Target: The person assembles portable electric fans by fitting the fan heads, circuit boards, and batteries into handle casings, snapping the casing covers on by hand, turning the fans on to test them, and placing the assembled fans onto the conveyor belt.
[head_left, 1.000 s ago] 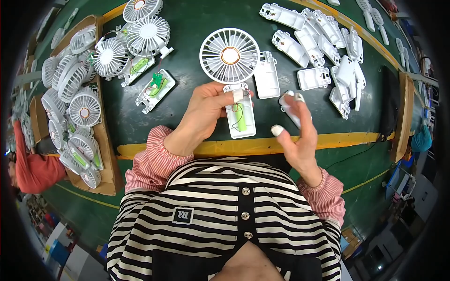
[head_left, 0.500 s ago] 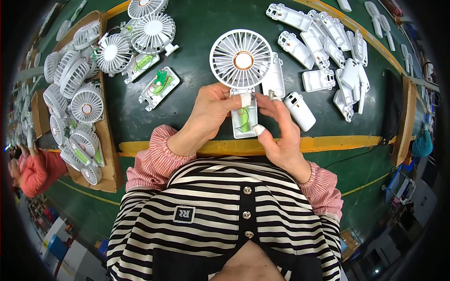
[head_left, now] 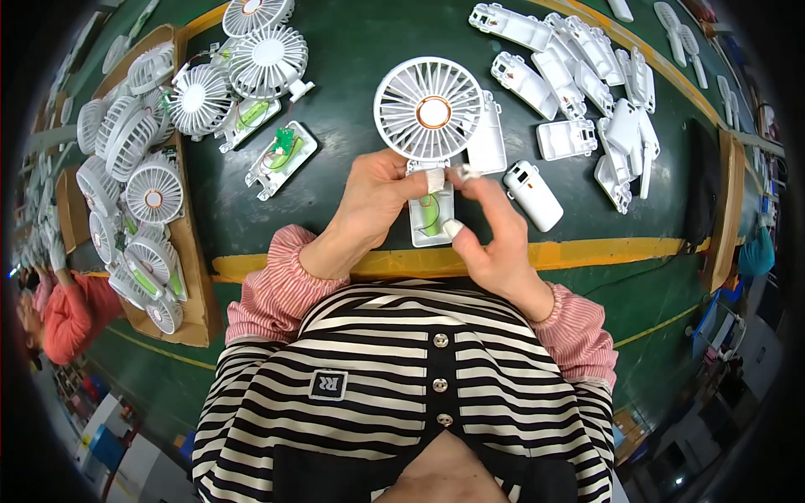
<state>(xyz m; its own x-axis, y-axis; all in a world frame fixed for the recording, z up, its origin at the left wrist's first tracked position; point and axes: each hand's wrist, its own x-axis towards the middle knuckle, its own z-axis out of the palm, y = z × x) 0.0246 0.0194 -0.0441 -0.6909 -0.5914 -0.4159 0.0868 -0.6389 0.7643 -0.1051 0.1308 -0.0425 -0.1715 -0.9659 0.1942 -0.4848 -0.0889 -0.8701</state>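
White fans in cardboard tray (head_left: 138,180), loose handle shells (head_left: 587,80), green table (head_left: 352,50)

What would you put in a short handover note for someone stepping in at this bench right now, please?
Left hand: grips the open handle of the white handheld fan, thumb at its top.
Right hand: fingers pinch at the top of the same handle, another fingertip on its lower edge.
Inside the handle a green cell and wiring still show, so it is not yet closed.
A white handle cover lies on the green table just right of the hands; more white shells are piled upper right.
Fans with open handles lie upper left; further fans fill the cardboard tray at the left.
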